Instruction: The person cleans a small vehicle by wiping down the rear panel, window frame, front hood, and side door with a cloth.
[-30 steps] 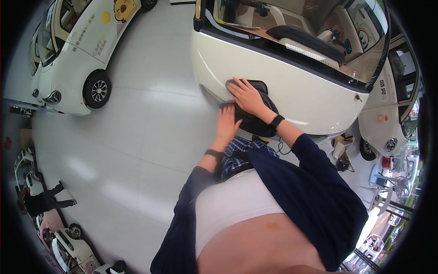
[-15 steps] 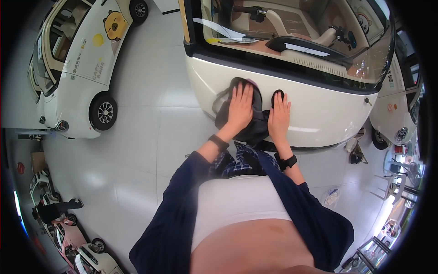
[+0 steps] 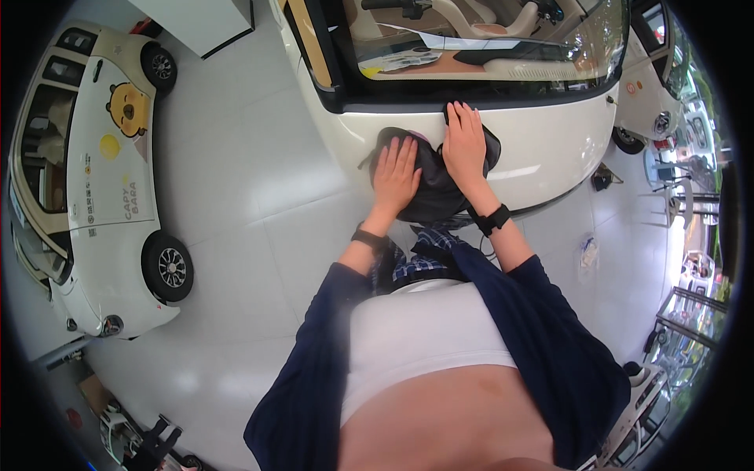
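A soft black bag-like thing (image 3: pixel 440 188) with folds lies against the cream-white front panel of a small car (image 3: pixel 542 145). My left hand (image 3: pixel 397 179) rests flat on its left part, fingers stretched out, with a bit of purple showing beside the fingertips. My right hand (image 3: pixel 465 149) is laid over its upper right part, fingers extended just below the windshield's dark lower edge. Something small and black (image 3: pixel 448 115) peeks out beside the right fingertips; what it is I cannot tell. Whether the bag-like thing holds anything is hidden.
Beyond the windshield are papers (image 3: pixel 404 60) on the dashboard. Another small white car (image 3: pixel 114 180) with a cartoon animal stands at the left. A third vehicle (image 3: pixel 648 102) stands at the right. A clear plastic bag (image 3: pixel 588 255) lies on the tiled floor.
My right hand has slid up the panel toward the windshield and left across it, now over the black bag-like thing. The left hand stays flat on it. The whole view has turned.
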`<state>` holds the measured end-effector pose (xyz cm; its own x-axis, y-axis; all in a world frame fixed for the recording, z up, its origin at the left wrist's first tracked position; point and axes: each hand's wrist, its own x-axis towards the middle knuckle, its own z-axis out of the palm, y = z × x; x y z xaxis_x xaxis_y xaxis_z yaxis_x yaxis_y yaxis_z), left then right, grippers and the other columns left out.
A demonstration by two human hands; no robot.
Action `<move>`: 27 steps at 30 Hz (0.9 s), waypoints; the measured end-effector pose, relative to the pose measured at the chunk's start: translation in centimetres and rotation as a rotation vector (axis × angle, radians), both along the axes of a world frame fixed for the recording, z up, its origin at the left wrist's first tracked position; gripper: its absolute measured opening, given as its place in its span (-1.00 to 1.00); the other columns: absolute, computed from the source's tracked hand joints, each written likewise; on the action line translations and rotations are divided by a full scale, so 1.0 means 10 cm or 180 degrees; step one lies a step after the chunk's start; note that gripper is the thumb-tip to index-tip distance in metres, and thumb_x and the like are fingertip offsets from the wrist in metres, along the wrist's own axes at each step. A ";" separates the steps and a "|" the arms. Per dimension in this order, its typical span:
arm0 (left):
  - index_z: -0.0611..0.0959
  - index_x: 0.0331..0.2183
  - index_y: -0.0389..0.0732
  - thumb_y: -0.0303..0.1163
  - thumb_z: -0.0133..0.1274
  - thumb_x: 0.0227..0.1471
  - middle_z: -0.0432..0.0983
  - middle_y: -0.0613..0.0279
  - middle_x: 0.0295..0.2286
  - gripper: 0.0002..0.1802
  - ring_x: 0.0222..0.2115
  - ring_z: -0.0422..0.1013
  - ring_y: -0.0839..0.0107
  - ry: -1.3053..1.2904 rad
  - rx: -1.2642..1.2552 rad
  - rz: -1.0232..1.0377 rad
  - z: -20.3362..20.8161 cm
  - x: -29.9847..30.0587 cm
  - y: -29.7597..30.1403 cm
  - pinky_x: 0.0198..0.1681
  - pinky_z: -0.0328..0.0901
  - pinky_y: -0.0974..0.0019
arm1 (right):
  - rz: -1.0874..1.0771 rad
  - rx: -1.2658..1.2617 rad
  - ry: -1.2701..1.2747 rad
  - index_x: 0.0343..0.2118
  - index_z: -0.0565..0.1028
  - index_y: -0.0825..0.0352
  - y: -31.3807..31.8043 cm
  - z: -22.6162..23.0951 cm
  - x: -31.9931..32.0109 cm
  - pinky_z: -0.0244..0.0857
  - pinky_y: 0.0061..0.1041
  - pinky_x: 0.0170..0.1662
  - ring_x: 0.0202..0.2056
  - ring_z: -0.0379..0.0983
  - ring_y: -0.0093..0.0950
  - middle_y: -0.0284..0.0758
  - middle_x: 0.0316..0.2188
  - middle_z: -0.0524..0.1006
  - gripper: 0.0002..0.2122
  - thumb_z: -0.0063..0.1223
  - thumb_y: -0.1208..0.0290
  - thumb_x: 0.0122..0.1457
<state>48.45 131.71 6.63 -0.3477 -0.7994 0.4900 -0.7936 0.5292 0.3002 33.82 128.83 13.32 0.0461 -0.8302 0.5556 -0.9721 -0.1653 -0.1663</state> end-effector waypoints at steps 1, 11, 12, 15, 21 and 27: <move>0.32 0.01 -0.22 -0.25 -0.01 -0.14 0.18 0.20 0.03 -0.39 0.09 0.02 0.19 -0.0040 -0.0028 0.0011 -0.07 0.08 0.01 0.12 -0.07 0.13 | -0.0059 0.0003 0.0017 -0.13 0.34 0.48 0.02 0.00 0.04 0.01 -0.30 0.10 -0.02 0.22 -0.25 -0.16 -0.13 0.37 -0.67 -0.15 0.58 -0.04; 0.28 0.01 -0.28 -0.41 -0.03 -0.16 0.15 0.07 0.02 -0.40 0.08 0.03 0.11 0.0400 -0.0045 -0.0392 -0.33 0.28 0.04 0.11 -0.07 0.04 | 0.0336 0.0122 -0.0223 -0.12 0.33 0.45 0.07 -0.03 0.69 -0.01 -0.29 0.12 -0.01 0.21 -0.26 -0.19 -0.13 0.36 -0.63 -0.12 0.57 -0.08; 0.28 0.01 -0.28 -0.41 -0.03 -0.16 0.15 0.07 0.02 -0.40 0.08 0.03 0.11 0.0409 -0.0043 -0.0422 -0.32 0.28 0.01 0.11 -0.07 0.04 | 0.0493 0.0124 -0.0269 -0.12 0.34 0.44 0.05 -0.02 0.73 -0.01 -0.29 0.12 -0.01 0.21 -0.27 -0.19 -0.12 0.36 -0.63 -0.12 0.57 -0.09; 0.28 0.00 -0.30 -0.50 -0.07 -0.17 0.15 0.04 0.01 -0.42 0.08 0.03 0.08 0.0588 -0.0228 -0.0163 -0.26 0.34 -0.06 0.11 -0.08 0.02 | 0.0702 0.0113 -0.0372 -0.12 0.35 0.42 0.02 0.01 0.79 0.00 -0.28 0.12 -0.01 0.22 -0.28 -0.21 -0.12 0.36 -0.63 -0.13 0.57 -0.09; 0.34 -0.05 -0.37 -0.51 -0.17 -0.13 0.22 0.04 -0.01 -0.50 0.08 0.07 0.16 0.0043 -0.0139 -0.0123 0.23 0.32 -0.21 0.12 -0.06 0.10 | 0.0726 0.0074 -0.0472 -0.15 0.38 0.35 0.03 -0.02 0.61 0.02 -0.28 0.11 -0.02 0.24 -0.34 -0.27 -0.13 0.39 -0.66 -0.16 0.58 -0.07; 0.36 -0.06 -0.36 -0.52 -0.12 -0.13 0.27 0.06 -0.04 -0.51 0.05 0.12 0.17 0.0176 -0.0267 -0.0270 0.33 0.22 -0.40 0.11 -0.04 0.09 | 0.0036 0.0132 -0.0427 -0.06 0.33 0.37 0.17 -0.14 0.16 -0.05 -0.26 0.13 0.05 0.18 -0.30 -0.26 -0.05 0.35 -0.62 -0.17 0.55 -0.03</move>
<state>50.61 127.73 9.91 -0.3830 -0.7236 0.5742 -0.7283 0.6189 0.2941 35.45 130.49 11.89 -0.0167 -0.8524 0.5227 -0.9388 -0.1665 -0.3016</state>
